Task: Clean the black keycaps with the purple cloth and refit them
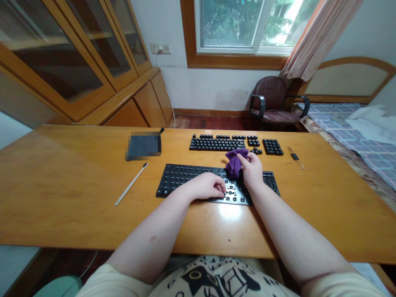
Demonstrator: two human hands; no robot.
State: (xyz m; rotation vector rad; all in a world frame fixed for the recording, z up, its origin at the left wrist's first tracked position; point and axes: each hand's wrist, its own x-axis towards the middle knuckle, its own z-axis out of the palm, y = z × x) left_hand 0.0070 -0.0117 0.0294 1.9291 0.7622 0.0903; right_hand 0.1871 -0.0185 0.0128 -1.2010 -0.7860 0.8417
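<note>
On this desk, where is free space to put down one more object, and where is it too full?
Free: the wide left end of the desk, left of the white stick, and the front strip between the near keyboard and the desk edge, beside the forearms. Crowded: the middle, where the left hand, the right hand with the purple cloth and the far keyboard sit close together.

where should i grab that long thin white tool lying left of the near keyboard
Probably best to pinch the white tool near the middle of its shaft, coming straight down from above. It lies flat on the table, slanted, with bare wood on both sides, so fingers fit across its narrow width.
</note>
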